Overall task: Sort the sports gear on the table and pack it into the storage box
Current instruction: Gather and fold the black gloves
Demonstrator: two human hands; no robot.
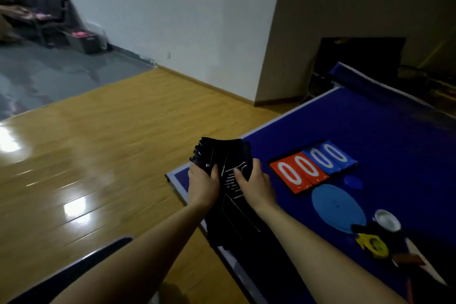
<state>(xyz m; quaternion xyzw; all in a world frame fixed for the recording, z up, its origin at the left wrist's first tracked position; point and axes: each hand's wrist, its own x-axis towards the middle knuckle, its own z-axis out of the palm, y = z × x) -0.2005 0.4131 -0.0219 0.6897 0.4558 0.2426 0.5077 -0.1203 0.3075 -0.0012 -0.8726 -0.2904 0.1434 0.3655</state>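
Fingers of left hand and right hand gripped a black garment at the table corner.

Glossy wooden floor, white wall, dark bench

One head-worn, wide-angle view looks forward and down from above the table corner. It faces the near edge at close range, both forearms reaching in from below. The floor fills the left, the wall stands behind.
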